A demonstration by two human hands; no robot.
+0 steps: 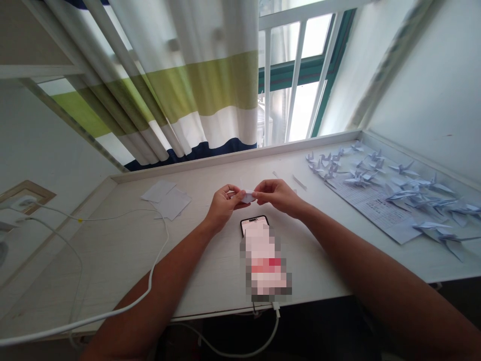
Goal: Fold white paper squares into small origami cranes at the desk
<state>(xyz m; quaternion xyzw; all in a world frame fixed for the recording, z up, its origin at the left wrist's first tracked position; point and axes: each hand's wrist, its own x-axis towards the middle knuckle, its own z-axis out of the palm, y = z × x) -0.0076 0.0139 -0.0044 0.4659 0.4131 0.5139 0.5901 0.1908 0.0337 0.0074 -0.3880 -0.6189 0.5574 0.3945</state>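
Observation:
A small piece of folded white paper [248, 196] is held between my two hands above the middle of the desk. My left hand [224, 201] pinches its left side with thumb and fingers. At its right edge, the fingertips of my right hand [276, 194] close on the paper. Its exact folded shape is partly covered by my fingers. Just below my hands lies a phone [263, 260], its screen blurred out and a cable at its lower end. Many folded paper cranes [361, 178] stand on the right side of the desk.
Loose white paper sheets [173, 203] lie to the left. A printed grid sheet [379, 210] lies under some cranes. Paper strips [299, 182] are behind my right hand. A white cable [165, 235] crosses my left arm. Raised boards [240, 156] edge the desk, with a curtain [210, 85] behind.

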